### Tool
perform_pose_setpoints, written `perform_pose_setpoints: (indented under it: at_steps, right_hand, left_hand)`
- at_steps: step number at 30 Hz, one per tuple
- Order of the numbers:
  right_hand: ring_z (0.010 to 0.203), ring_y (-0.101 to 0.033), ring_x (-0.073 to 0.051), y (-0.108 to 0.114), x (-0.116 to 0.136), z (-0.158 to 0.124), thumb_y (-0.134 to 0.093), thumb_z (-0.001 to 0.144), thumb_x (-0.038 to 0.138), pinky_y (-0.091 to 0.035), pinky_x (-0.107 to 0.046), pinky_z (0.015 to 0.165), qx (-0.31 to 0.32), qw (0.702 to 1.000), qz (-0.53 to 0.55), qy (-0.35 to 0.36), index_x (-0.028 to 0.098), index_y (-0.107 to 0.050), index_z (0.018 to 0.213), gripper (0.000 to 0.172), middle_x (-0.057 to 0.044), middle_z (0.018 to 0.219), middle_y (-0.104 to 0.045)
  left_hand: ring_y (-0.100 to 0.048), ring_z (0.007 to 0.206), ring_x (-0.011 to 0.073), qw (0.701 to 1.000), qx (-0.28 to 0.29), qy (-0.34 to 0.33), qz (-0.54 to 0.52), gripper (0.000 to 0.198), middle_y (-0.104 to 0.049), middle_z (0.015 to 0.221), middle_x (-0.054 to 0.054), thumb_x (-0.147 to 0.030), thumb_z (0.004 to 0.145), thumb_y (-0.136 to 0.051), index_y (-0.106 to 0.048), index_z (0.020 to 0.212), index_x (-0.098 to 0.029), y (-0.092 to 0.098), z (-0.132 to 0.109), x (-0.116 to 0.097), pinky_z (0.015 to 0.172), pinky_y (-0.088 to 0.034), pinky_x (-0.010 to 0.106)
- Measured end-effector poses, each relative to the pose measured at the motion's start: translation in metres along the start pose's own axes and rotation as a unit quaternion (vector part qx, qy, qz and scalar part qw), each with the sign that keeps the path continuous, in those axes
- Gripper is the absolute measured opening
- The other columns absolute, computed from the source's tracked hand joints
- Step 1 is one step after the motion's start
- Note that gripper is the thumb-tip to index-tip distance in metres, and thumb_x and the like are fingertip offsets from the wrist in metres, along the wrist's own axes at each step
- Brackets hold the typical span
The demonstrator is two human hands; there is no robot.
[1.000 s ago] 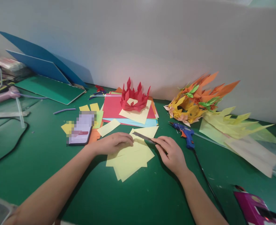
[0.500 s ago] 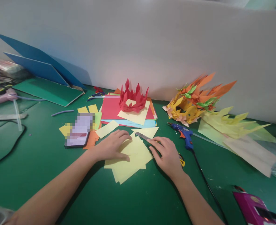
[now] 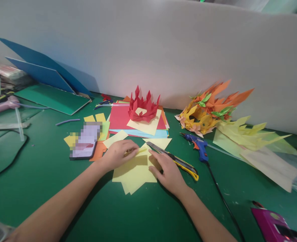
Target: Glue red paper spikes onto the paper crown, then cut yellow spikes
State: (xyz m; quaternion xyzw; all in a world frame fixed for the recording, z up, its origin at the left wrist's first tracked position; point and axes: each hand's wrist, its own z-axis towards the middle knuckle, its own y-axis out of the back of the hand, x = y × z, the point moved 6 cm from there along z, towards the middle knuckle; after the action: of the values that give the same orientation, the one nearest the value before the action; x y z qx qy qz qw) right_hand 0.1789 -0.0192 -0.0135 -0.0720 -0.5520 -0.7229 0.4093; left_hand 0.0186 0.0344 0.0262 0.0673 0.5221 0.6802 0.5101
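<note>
Several pale yellow paper sheets [image 3: 134, 174] overlap on the green table in front of me. My left hand [image 3: 120, 153] pinches the raised edge of a piece of yellow paper above the sheets. On their right side rests my right hand [image 3: 167, 169], fingers apart and holding nothing. A yellow and black utility knife [image 3: 180, 161] lies just beyond that hand, its blade pointing left over a pale yellow triangle [image 3: 165, 143]. Behind are a red paper crown [image 3: 143, 109] and a stack of coloured paper [image 3: 118, 116].
A phone [image 3: 86, 139] lies on small paper pieces at left. Blue boards [image 3: 42, 72] lean near the wall. To the right are a blue glue gun [image 3: 200, 146] with its cable, orange and yellow paper crowns [image 3: 204, 122], and a magenta device [image 3: 269, 222].
My right hand has let go of the utility knife, which now lies on the table, and has moved left and down. My left hand has closed on a paper edge and lifted it.
</note>
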Motion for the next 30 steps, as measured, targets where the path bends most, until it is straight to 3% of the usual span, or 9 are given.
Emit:
perform_pose_setpoints:
  at_steps: [2,5,8,11,17,21,26,28,30]
  right_hand:
    - [0.091,-0.060,-0.024,-0.001,-0.003,0.000,-0.053,0.088,0.029,-0.049,-0.040,0.082,-0.011,0.999,0.030,-0.021,0.023,-0.038,0.137,0.051,-0.008,0.102,-0.067]
    - [0.078,-0.059,-0.021,0.005,-0.004,0.000,-0.054,0.087,0.030,-0.049,-0.036,0.074,-0.056,0.997,0.046,-0.032,0.021,-0.047,0.129,0.044,-0.005,0.089,-0.066]
    - [0.066,-0.055,-0.018,0.015,-0.004,0.001,-0.053,0.089,0.029,-0.046,-0.031,0.064,-0.109,0.993,0.044,-0.024,0.021,-0.065,0.092,0.014,-0.002,0.069,-0.061]
    - [0.064,-0.052,-0.017,0.024,-0.005,0.001,-0.054,0.089,0.029,-0.042,-0.030,0.060,-0.149,0.988,0.032,-0.030,0.021,-0.063,0.070,0.022,-0.001,0.064,-0.056]
    - [0.064,-0.052,-0.016,0.029,-0.014,0.001,-0.052,0.089,0.029,-0.042,-0.030,0.061,-0.169,0.983,0.023,-0.064,0.020,-0.059,0.069,0.023,-0.002,0.067,-0.059]
    - [0.062,-0.053,-0.017,0.028,-0.013,0.001,-0.051,0.090,0.028,-0.042,-0.030,0.061,-0.168,0.984,0.013,-0.056,0.020,-0.060,0.073,0.021,-0.002,0.067,-0.062]
    - [0.062,-0.055,-0.017,0.033,-0.015,-0.001,-0.049,0.090,0.029,-0.044,-0.030,0.060,-0.203,0.976,0.012,-0.076,0.020,-0.065,0.083,0.020,-0.003,0.070,-0.065]
    - [0.062,-0.055,-0.017,0.034,-0.021,-0.003,-0.050,0.089,0.031,-0.044,-0.029,0.059,-0.220,0.970,0.020,-0.100,0.019,-0.066,0.086,0.020,-0.003,0.071,-0.065]
    - [0.060,-0.056,-0.016,0.037,-0.031,-0.007,-0.050,0.088,0.033,-0.045,-0.028,0.057,-0.243,0.959,0.035,-0.138,0.018,-0.065,0.093,0.021,-0.003,0.071,-0.065]
  left_hand:
    - [-0.054,0.057,0.0105,0.997,-0.036,0.037,-0.062,0.017,-0.061,0.064,0.000,-0.026,0.088,-0.051,-0.060,0.077,-0.017,0.007,0.000,0.001,0.053,-0.044,0.022]
    - [-0.053,0.053,0.0083,0.979,-0.026,0.093,-0.182,0.019,-0.060,0.062,-0.001,-0.030,0.083,-0.058,-0.059,0.069,-0.017,0.008,0.001,0.003,0.050,-0.045,0.020]
    - [-0.053,0.053,0.0078,0.952,-0.009,0.154,-0.264,0.021,-0.059,0.062,-0.001,-0.033,0.077,-0.064,-0.057,0.066,-0.016,0.002,0.001,0.009,0.049,-0.045,0.020]
    - [-0.051,0.053,0.0078,0.929,-0.015,0.205,-0.306,0.021,-0.057,0.061,-0.002,-0.034,0.073,-0.066,-0.057,0.066,-0.017,-0.001,0.000,0.018,0.049,-0.044,0.020]
    - [-0.048,0.053,0.0084,0.896,-0.026,0.272,-0.351,0.023,-0.053,0.059,-0.004,-0.036,0.071,-0.068,-0.056,0.068,-0.017,-0.003,-0.003,0.035,0.052,-0.041,0.022]
    - [-0.054,0.068,0.0121,0.901,-0.017,0.238,-0.361,0.024,-0.057,0.075,0.000,-0.039,0.074,-0.066,-0.058,0.083,-0.018,-0.009,-0.003,0.036,0.062,-0.046,0.026]
    - [-0.058,0.087,0.0166,0.914,0.045,0.232,-0.331,0.054,-0.055,0.110,0.007,-0.026,0.065,-0.074,-0.050,0.113,-0.021,-0.023,-0.008,0.033,0.072,-0.050,0.031]
    - [-0.058,0.083,0.0153,0.916,0.063,0.243,-0.312,0.053,-0.056,0.108,0.007,-0.023,0.069,-0.069,-0.046,0.117,-0.022,-0.026,-0.009,0.032,0.071,-0.050,0.031]
    - [-0.057,0.075,0.0128,0.919,0.044,0.247,-0.304,0.045,-0.057,0.102,0.005,-0.023,0.073,-0.062,-0.045,0.114,-0.021,-0.024,-0.008,0.034,0.068,-0.050,0.030]
